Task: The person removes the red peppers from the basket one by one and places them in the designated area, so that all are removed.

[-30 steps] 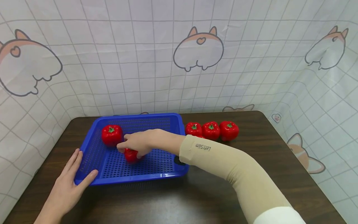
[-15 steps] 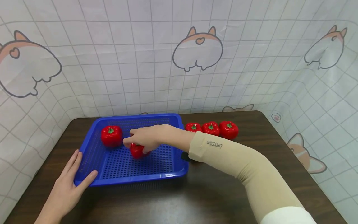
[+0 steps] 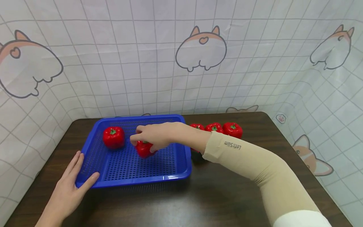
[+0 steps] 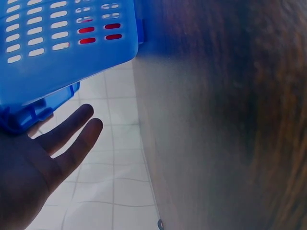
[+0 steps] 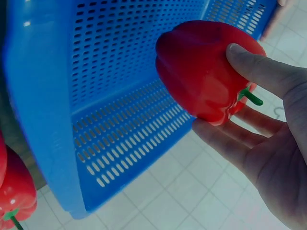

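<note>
My right hand [image 3: 154, 135] grips a red bell pepper [image 3: 144, 149] above the floor of the blue plastic basket [image 3: 136, 182]. In the right wrist view the thumb lies on one side of this pepper [image 5: 201, 67] and the fingers on the other, with the green stem toward the palm. A second red bell pepper [image 3: 114, 140] sits in the basket's back left part. My left hand [image 3: 66, 186] rests at the basket's front left corner, its fingers straight along the left side and the thumb at the front rim. The left wrist view shows those fingers [image 4: 79, 139] extended beside the basket wall.
Several red bell peppers [image 3: 232, 130] stand to the right of the basket, partly hidden by my right arm. A dark object [image 3: 198, 157] shows beneath that forearm. The brown wooden table [image 3: 170, 205] ends at a white gridded curtain [image 3: 158, 78] behind and at the sides.
My right hand has drawn the held pepper rightward and slightly back, away from the pepper at the left. The left hand and the basket have stayed in place.
</note>
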`<control>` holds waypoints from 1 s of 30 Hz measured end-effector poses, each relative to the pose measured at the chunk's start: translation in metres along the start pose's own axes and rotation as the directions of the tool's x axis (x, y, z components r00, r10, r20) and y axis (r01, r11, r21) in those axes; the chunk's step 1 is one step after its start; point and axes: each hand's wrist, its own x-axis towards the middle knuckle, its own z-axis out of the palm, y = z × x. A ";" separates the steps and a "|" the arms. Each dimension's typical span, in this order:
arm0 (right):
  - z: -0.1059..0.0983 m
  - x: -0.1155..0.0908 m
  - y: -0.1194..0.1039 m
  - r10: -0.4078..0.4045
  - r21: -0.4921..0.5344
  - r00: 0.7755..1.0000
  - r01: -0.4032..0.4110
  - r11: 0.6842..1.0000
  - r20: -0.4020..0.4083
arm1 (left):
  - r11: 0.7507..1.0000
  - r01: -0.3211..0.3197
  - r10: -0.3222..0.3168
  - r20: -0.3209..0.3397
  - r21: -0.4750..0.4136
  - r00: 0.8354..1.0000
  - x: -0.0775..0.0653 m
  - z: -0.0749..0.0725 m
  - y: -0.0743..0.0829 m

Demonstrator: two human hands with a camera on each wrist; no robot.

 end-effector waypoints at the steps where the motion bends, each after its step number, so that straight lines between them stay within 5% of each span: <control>1: 0.000 -0.003 0.001 0.001 0.009 1.000 -0.001 1.000 -0.004 | 1.000 -0.002 0.002 -0.001 -0.001 1.000 0.000 0.000 0.000; 30: 0.000 -0.073 0.028 0.035 0.140 0.984 -0.010 0.990 -0.174 | 1.000 0.006 -0.006 0.009 0.003 1.000 0.001 0.000 -0.001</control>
